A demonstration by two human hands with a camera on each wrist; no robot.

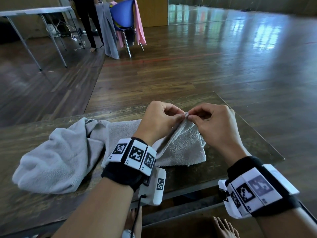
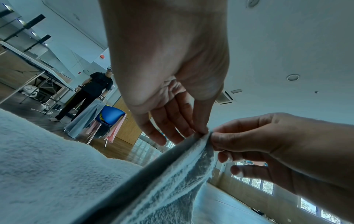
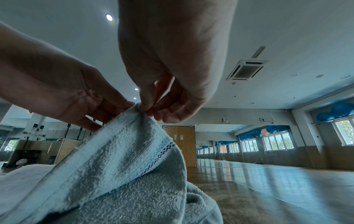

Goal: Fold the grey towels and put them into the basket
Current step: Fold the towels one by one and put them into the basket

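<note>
A small grey terry towel (image 1: 180,148) lies on the dark wooden table (image 1: 231,152), one corner lifted. My left hand (image 1: 161,119) and right hand (image 1: 211,121) meet above it, and both pinch that raised corner (image 1: 186,115) between thumb and fingertips. The left wrist view shows the towel (image 2: 172,174) rising as a taut edge to the pinch, with the left hand (image 2: 199,131) and right hand (image 2: 216,141) on it. The right wrist view shows the towel (image 3: 124,159) with its striped border hanging from the pinch. No basket is in view.
A crumpled fluffy grey towel (image 1: 56,157) lies on the table to the left. Beyond the table are open wood floor, a blue chair (image 1: 123,16) draped with grey and pink cloths, a folding table (image 1: 34,12), and a standing person (image 1: 87,23).
</note>
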